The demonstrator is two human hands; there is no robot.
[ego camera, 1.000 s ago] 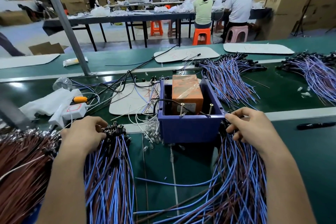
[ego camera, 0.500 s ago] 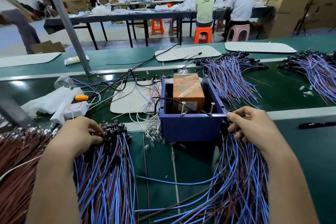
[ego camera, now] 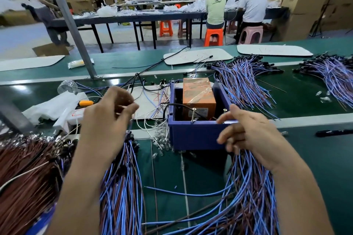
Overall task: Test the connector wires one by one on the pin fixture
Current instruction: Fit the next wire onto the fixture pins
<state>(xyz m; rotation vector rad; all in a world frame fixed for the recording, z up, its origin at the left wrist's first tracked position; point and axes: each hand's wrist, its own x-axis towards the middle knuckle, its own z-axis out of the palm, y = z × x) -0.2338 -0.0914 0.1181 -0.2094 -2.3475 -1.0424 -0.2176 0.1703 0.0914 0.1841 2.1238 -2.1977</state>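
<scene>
**Left hand up with pinched wire, right hand at fixture rim**

Left hand raised over the green surface, thumb and fingers pinched together in a closed grip on what looks like one thin wire; motion blur there, so the exact contact can't be confirmed. Below it the blue and brown wire bundle fans down toward the near edge, black connector ends up by the wrist. Further left, a dense brown wire pile.

Pin fixture is a blue box, centre of the surface, with an orange block inside and two upright metal pins at its near rim. Right hand sits just beside the box's right front corner, thumb near the rim, fingers loosely curled and spread over a second blue wire bundle; can't tell if that grip actually clamps any wire.

Small clear bulbs scattered at the box's left foot. More blue wire bunches lie behind the fixture, well apart from both hands. Black pen on the far right.
</scene>
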